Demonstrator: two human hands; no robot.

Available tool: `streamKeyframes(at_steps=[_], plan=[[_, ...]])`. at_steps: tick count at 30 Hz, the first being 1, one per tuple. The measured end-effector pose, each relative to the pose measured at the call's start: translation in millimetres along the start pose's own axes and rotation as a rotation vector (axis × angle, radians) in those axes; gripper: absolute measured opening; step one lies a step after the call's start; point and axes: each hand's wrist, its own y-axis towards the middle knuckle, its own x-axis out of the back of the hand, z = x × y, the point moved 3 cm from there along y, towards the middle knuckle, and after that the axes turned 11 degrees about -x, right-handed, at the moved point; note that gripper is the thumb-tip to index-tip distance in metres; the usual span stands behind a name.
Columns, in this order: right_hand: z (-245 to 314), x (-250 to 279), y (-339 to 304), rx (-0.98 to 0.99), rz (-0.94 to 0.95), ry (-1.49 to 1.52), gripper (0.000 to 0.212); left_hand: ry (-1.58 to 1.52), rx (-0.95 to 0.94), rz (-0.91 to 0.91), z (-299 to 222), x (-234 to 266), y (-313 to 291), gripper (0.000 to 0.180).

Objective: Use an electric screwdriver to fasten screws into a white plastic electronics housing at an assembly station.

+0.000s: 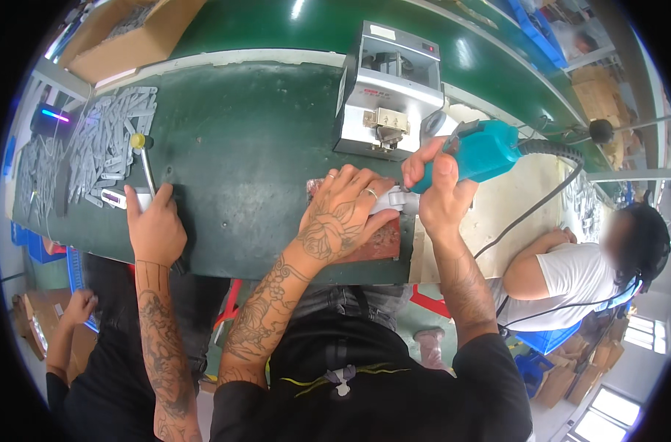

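Observation:
My right hand (442, 180) is wrapped around a teal corded power tool (488, 151). Its black cord (553, 149) leaves the back end toward the right. My left hand (346, 210), palm down, pinches a small light-grey part (396, 199) between thumb and fingers. That part lies over a worn reddish board (372, 247) at the bench's near edge. The front end of the tool is close to the grey part; my fingers partly hide it, so I cannot tell if they touch.
At left, a co-worker's hand (157, 228) holds a yellow-headed hammer (138, 141) beside piled grey strips (114, 136). A grey metal machine (387, 96) stands at the back of the green bench (239, 140). Another person (571, 283) sits at right. A cardboard box (121, 44) is at back left.

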Motion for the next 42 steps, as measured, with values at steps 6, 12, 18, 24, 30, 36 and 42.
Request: streamKeyframes(at_steps=[6, 12, 18, 24, 30, 36, 42], plan=[[-2, 1, 2, 0.007, -0.003, 0.037, 0.054, 0.028, 0.004, 0.007, -1, 3, 1, 0.047], [19, -7, 16, -0.020, -0.071, -0.035, 0.056, -0.018, 0.000, 0.010, 1, 6, 3, 0.045], [22, -35, 50, 0.213, -0.051, -0.004, 0.052, -0.061, 0.014, -0.026, -2, 5, -2, 0.037], [1, -27, 55, 0.201, 0.002, 0.026, 0.049, -0.020, 0.010, -0.043, -1, 0, -3, 0.037], [28, -28, 22, 0.050, -0.049, -0.021, 0.061, -0.063, 0.030, -0.037, 2, 3, -5, 0.038], [32, -2, -18, -0.021, -0.028, -0.060, 0.076, -0.075, 0.027, -0.015, 1, 4, 0, 0.038], [24, 6, -23, -0.049, -0.036, -0.045, 0.074, -0.080, 0.040, 0.010, -2, 5, 1, 0.038]])
